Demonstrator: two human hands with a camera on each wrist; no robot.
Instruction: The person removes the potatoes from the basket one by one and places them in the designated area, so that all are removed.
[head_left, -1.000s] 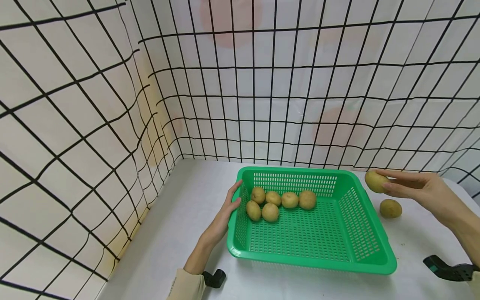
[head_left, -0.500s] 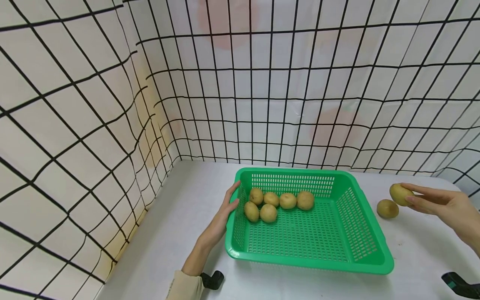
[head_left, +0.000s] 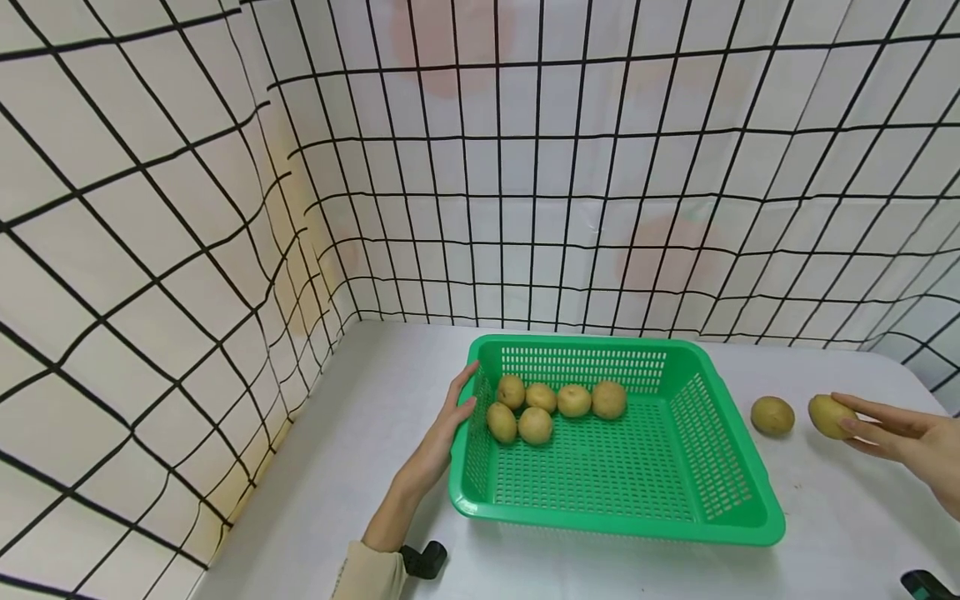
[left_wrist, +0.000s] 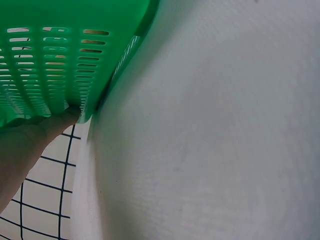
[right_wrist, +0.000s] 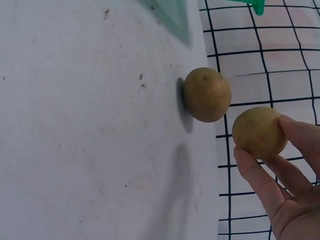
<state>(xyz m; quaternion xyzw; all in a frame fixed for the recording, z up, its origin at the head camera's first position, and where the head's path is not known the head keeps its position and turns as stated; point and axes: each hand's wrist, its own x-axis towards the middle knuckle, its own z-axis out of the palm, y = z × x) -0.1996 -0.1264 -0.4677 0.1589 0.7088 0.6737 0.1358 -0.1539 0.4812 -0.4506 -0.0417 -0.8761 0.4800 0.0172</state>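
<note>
Potato [head_left: 827,417], pinched in R hand [head_left: 911,442], has shifted R past loose potato [head_left: 772,417] & lower, so it's now outside basket [head_left: 622,527], nr. tabletop [head_left: 345,433], w/ L hand [head_left: 433,442] resting straight-ish fingers on basket's L rim.

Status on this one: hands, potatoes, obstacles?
Left hand touching green basket rim. Right hand pinching one potato. Loose potato between that and basket; six potatoes inside.
</note>
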